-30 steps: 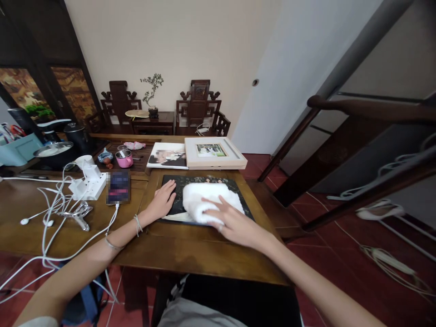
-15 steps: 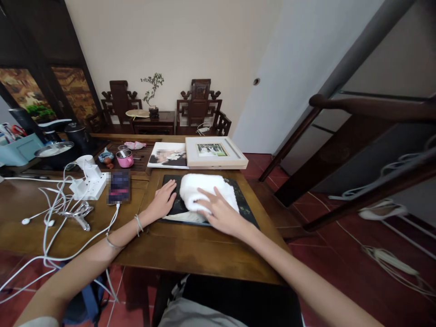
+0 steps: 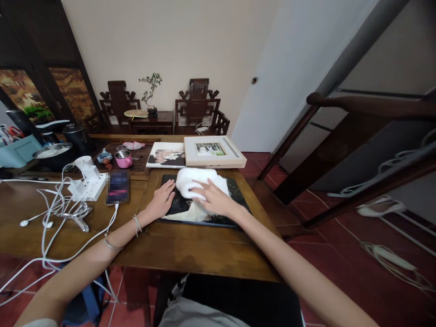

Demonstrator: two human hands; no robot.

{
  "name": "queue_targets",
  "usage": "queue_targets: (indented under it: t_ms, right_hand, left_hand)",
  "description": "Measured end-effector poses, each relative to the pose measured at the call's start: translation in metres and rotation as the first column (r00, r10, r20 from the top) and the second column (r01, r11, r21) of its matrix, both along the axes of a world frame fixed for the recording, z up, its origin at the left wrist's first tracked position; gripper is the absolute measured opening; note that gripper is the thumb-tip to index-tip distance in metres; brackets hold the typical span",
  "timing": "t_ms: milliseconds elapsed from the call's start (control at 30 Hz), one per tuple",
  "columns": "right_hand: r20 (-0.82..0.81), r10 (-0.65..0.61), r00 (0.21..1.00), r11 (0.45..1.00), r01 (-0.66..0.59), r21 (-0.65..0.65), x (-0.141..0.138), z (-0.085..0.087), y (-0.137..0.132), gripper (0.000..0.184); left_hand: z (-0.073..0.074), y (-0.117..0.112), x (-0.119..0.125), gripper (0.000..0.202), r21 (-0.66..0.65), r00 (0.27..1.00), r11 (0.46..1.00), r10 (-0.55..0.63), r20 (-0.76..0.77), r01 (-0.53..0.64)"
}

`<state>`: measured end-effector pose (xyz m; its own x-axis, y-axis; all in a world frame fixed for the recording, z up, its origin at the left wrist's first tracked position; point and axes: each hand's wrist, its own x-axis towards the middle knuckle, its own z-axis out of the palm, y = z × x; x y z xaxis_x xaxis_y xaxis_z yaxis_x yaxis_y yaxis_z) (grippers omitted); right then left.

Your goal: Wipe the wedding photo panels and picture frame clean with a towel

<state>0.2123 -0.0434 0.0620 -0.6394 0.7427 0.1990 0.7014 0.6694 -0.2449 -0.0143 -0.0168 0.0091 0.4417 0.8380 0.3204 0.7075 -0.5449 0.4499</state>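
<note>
- right hand (image 3: 214, 200) lies with fingers spread flat on the white cloth (image 3: 194, 178), pressing, not gripping.
- the cloth sits on the dark photo print (image 3: 182, 206) (toward its far edge).
- left hand (image 3: 163, 199), fingers open and flat, rests on the print at the cloth's 9 o'clock.
- a pale framed picture (image 3: 214, 153) lies at 12 o'clock, just beside the cloth.

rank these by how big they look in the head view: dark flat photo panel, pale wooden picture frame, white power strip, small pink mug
1. dark flat photo panel, partly under a white towel
2. pale wooden picture frame, farther off, so that gap is unsure
3. white power strip
4. small pink mug
</note>
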Motion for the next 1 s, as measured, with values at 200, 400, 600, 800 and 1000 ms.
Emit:
queue_targets:
  t_ms: [200,400,600,800,1000]
  right_hand:
    - [0.038,-0.123,0.992,0.992,0.123,0.014,-0.010,-0.006,0.042,0.033]
    - [0.008,0.036,0.999,0.999,-0.036,-0.037,-0.003,0.000,-0.032,0.030]
    - [0.013,0.156,0.988,0.977,-0.152,-0.148,0.006,0.012,-0.115,0.027]
    - [-0.018,0.069,0.997,0.992,-0.070,-0.106,0.006,0.007,-0.062,0.029]
    - [0.037,-0.144,0.989,0.989,0.145,-0.021,-0.015,0.002,0.015,0.035]
  left_hand:
    - [-0.002,0.002,-0.002,0.044,0.002,1.000,1.000,-0.018,0.021,0.018]
    - [-0.001,0.000,-0.001,0.043,-0.014,1.000,1.000,-0.011,0.021,0.012]
    - [0.003,-0.003,0.001,0.042,-0.032,1.000,0.999,0.004,0.011,-0.004]
    - [0.000,-0.001,0.001,0.042,-0.022,1.000,1.000,0.002,0.018,-0.002]
    - [0.013,-0.007,0.002,0.045,0.017,0.980,1.000,-0.006,0.196,0.003]
